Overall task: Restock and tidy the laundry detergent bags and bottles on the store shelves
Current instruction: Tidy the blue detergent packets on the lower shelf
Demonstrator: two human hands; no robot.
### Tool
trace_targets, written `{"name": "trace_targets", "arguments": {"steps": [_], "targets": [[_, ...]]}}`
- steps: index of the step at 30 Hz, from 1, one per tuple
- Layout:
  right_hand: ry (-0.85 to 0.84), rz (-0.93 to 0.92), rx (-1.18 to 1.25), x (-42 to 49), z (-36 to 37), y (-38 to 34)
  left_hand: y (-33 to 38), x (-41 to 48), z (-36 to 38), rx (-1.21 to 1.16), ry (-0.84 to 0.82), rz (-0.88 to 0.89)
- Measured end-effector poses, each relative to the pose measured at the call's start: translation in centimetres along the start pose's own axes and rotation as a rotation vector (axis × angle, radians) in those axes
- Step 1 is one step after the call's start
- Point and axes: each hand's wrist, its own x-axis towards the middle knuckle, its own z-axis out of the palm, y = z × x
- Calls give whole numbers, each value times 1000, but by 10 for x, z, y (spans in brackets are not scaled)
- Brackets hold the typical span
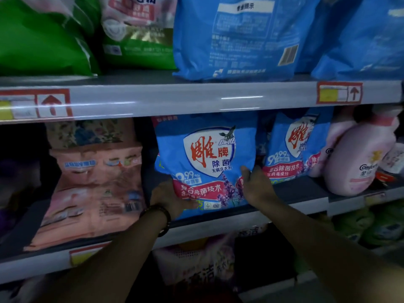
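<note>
A blue detergent powder bag (207,158) with red characters on a white shield stands upright on the middle shelf (290,193). My left hand (168,200) grips its lower left corner, and a dark bead bracelet sits on that wrist. My right hand (255,184) holds the bag's lower right edge, thumb on the front. A second blue bag of the same kind (295,149) stands just to the right, behind my right hand.
A pink bag (91,189) leans back at the left of the same shelf. A pink bottle (358,162) lies tilted at the right. The top shelf holds green bags (43,40) and large blue bags (240,38). More bags (196,259) fill the shelf below.
</note>
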Motion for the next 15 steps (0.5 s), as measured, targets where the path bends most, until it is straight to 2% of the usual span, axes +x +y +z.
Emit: {"name": "trace_targets", "arguments": {"steps": [4, 6, 7, 9, 12, 15], "targets": [[372, -151, -206, -40, 22, -17, 5, -8, 8, -49, 141, -50], [424, -334, -365, -75, 32, -24, 7, -10, 10, -60, 156, -71], [376, -423, -439, -90, 38, -28, 7, -11, 10, -51, 167, -71], [158, -489, -568, -107, 50, -33, 11, -12, 10, -26, 183, -69], [-152, -369, -647, -108, 61, -48, 18, -13, 9, 19, 191, -54], [-282, -243, -722, -95, 60, -68, 17, -24, 3, 99, 186, -14]]}}
